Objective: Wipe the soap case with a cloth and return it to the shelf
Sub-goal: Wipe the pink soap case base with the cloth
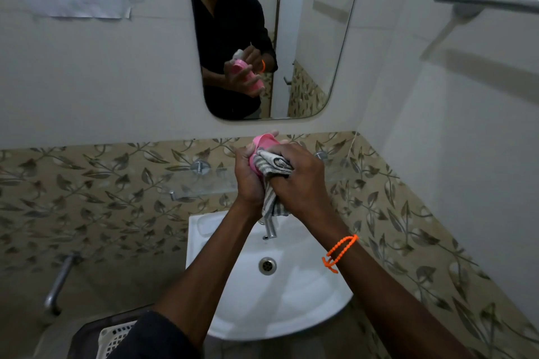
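A pink soap case (pixel 264 143) is held up in front of the wall above the basin, gripped from the left by my left hand (pixel 248 176). My right hand (pixel 300 176) clutches a grey striped cloth (pixel 272 165) bunched against the case's open side; a tail of the cloth hangs down between my wrists. Most of the case is hidden by my fingers and the cloth. A glass shelf (pixel 201 185) on metal brackets runs along the patterned tiles just behind and below my hands.
A white wash basin (pixel 306 285) with a chrome tap (pixel 269 227) lies below my hands. A mirror (pixel 306 52) hangs on the wall above. A metal towel bar (pixel 484 0) juts out at upper right. A white perforated basket (pixel 113 338) sits at lower left, beside a wall tap (pixel 59 283).
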